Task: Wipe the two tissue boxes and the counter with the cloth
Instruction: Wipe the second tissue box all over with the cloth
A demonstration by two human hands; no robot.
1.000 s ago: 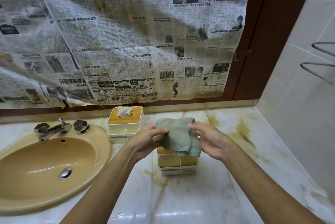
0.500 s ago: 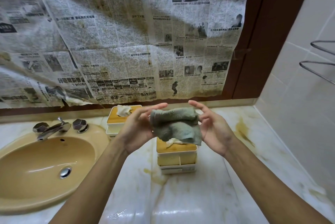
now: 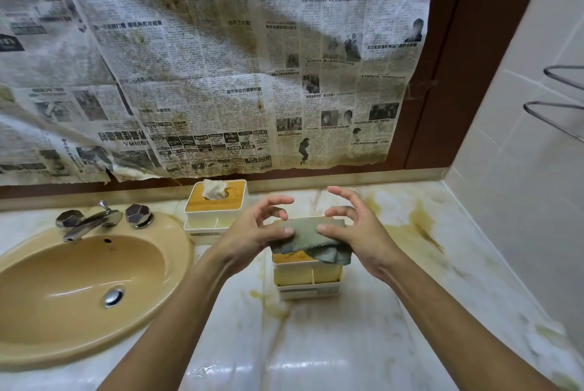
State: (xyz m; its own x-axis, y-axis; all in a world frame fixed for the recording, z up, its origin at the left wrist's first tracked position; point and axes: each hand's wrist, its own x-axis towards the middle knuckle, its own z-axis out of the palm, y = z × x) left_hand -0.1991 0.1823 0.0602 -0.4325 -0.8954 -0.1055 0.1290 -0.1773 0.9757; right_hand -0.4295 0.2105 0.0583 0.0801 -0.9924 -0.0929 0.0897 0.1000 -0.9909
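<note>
A folded grey-green cloth [image 3: 311,237] is held flat over the near tissue box [image 3: 306,277], a white box with a wooden lid, and hides most of that lid. My left hand [image 3: 252,232] pinches the cloth's left edge with its thumb, its other fingers spread above. My right hand [image 3: 357,232] pinches the right edge in the same way. The second tissue box [image 3: 216,209] stands behind, against the wall, a tissue poking from its wooden lid. Both boxes sit on the stained marble counter [image 3: 395,311].
A tan sink [image 3: 79,283] with a chrome tap [image 3: 94,221] fills the left of the counter. Newspaper [image 3: 221,74] covers the wall behind. A tiled wall with a metal rack [image 3: 559,106] bounds the right side. Yellow-brown stains [image 3: 420,226] mark the counter's back right.
The cloth has come down from in front of the wall, been folded flatter, and now lies over the near box's lid. Both hands have lowered with it.
</note>
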